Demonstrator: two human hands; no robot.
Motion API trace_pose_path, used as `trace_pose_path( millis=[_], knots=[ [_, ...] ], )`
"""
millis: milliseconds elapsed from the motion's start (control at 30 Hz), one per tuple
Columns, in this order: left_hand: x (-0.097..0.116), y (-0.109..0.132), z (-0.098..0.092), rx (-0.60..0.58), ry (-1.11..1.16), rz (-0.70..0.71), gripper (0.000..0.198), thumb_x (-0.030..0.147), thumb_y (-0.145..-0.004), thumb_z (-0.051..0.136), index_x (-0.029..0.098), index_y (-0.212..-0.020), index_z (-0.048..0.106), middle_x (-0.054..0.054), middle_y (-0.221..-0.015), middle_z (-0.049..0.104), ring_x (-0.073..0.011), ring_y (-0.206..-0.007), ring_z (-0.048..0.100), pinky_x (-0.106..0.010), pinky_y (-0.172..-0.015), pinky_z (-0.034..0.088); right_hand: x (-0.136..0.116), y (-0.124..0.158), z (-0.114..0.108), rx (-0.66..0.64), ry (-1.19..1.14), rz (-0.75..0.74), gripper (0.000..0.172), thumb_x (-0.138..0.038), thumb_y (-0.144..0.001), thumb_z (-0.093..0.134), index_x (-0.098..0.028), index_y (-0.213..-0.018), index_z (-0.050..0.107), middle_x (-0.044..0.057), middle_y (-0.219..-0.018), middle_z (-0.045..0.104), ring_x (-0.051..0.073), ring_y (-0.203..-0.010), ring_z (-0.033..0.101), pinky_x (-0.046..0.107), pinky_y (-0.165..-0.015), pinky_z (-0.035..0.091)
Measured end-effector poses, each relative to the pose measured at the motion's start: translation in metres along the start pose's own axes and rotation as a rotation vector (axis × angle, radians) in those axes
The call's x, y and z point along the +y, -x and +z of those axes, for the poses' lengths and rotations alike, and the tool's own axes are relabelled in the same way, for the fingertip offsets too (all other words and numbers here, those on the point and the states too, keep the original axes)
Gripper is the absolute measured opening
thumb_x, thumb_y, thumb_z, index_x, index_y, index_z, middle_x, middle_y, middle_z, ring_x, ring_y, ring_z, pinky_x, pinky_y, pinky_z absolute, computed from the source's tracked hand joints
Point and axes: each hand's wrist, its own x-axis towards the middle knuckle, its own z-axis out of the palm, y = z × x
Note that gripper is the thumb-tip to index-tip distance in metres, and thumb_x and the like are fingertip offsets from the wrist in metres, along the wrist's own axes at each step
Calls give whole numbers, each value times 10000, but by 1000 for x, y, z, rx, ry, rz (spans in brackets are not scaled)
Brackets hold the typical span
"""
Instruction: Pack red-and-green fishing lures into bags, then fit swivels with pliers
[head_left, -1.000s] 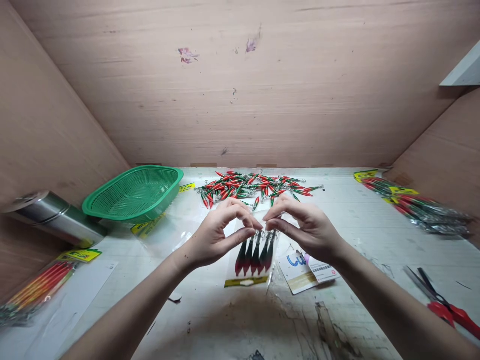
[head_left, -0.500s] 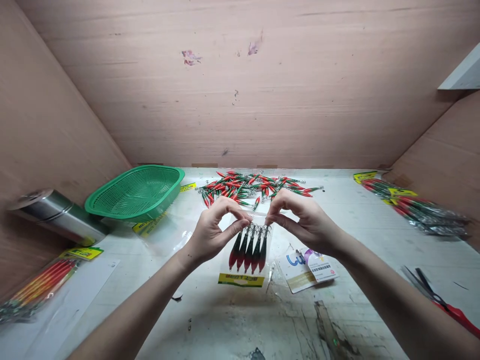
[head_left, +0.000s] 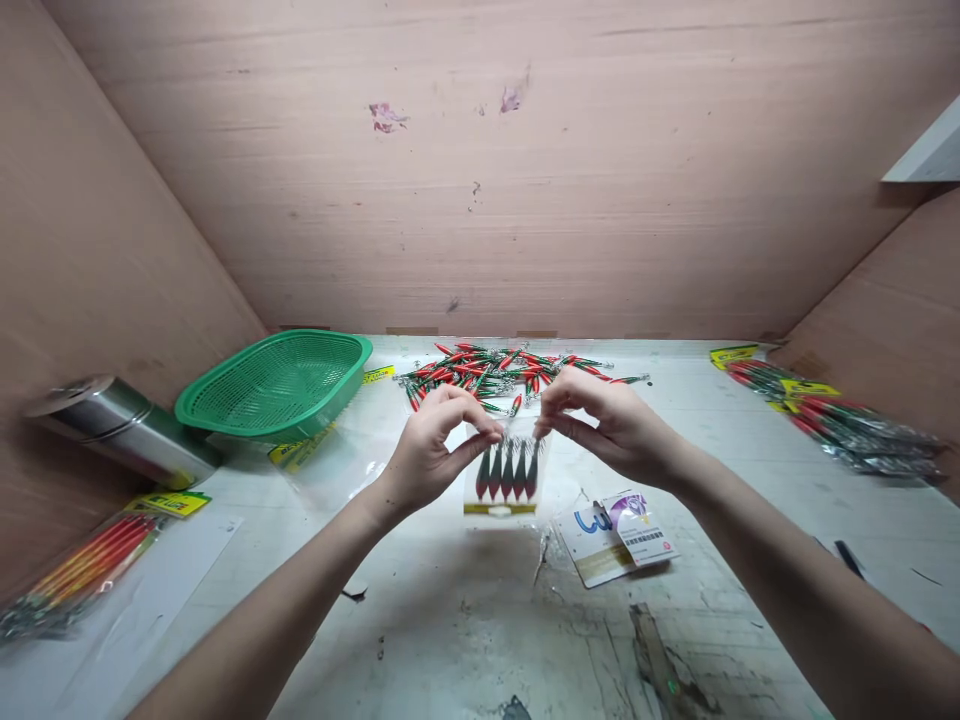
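Both hands hold a small clear plastic bag (head_left: 508, 478) by its top edge, above the white table. My left hand (head_left: 431, 450) pinches the top left corner and my right hand (head_left: 607, 425) pinches the top right. Inside the bag hang several red and dark lures, points down, over a yellow label strip at the bottom. Just behind my hands lies a loose pile of red and green lures (head_left: 502, 373).
A green mesh basket (head_left: 274, 385) stands at the left, with a metal cylinder (head_left: 120, 430) beside it. Packed bags lie at the far right (head_left: 832, 420) and the near left (head_left: 75, 570). Printed cards (head_left: 619, 535) rest right of centre. Brown board walls close in three sides.
Both hands have lifted the bag off the table and carried it away from me, toward the lure pile. The red scissors at the right have nearly left the view.
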Motion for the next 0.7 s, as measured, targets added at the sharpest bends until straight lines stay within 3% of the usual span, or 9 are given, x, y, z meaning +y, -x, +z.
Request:
trace_pose_path(
  millis=[67,133,233,333,500,700],
  knots=[
    [2,-2,-5,44,-126,112,87,170,-888,665,205,-816,632,-30,-793,750,-195,-833,598,-361,-796,502,-3,2,-1,68,108,-61,117,-117,-952,509,-201,-892,563,33,-805,597,151,-749,580,298,-664,504],
    [6,5,-9,17,-274,257,97,135,-891,645,215,-836,639,-11,-842,769,-190,-860,617,-377,-843,493,-10,11,3,80,254,-188,142,-94,-950,503,-191,-904,597,58,-803,627,186,-789,569,326,-659,508],
    [14,35,-5,-137,-408,445,142,91,-911,580,197,-849,651,-19,-907,774,-172,-862,651,-369,-899,504,-20,44,25,-1,412,-382,197,-67,-964,446,-165,-947,616,101,-840,710,242,-893,619,403,-744,553],
    [18,75,12,-275,-424,532,220,47,-914,524,159,-768,646,-46,-852,756,-166,-821,666,-345,-916,523,-24,85,57,-83,483,-422,231,-21,-941,456,-138,-890,647,101,-830,738,215,-817,679,397,-853,566],
    [23,119,39,-310,-430,476,310,37,-939,452,176,-716,618,-30,-765,713,-155,-762,644,-340,-880,536,-25,129,92,-58,467,-332,284,-20,-952,412,-135,-866,657,90,-818,748,210,-776,686,403,-846,568],
    [42,140,50,-282,-511,295,206,51,-931,472,161,-813,600,-40,-720,681,-151,-590,586,-276,-527,457,-42,126,95,-48,278,-25,181,-184,-989,448,-127,-990,620,57,-687,652,185,-640,572,297,-534,479]
  ],
)
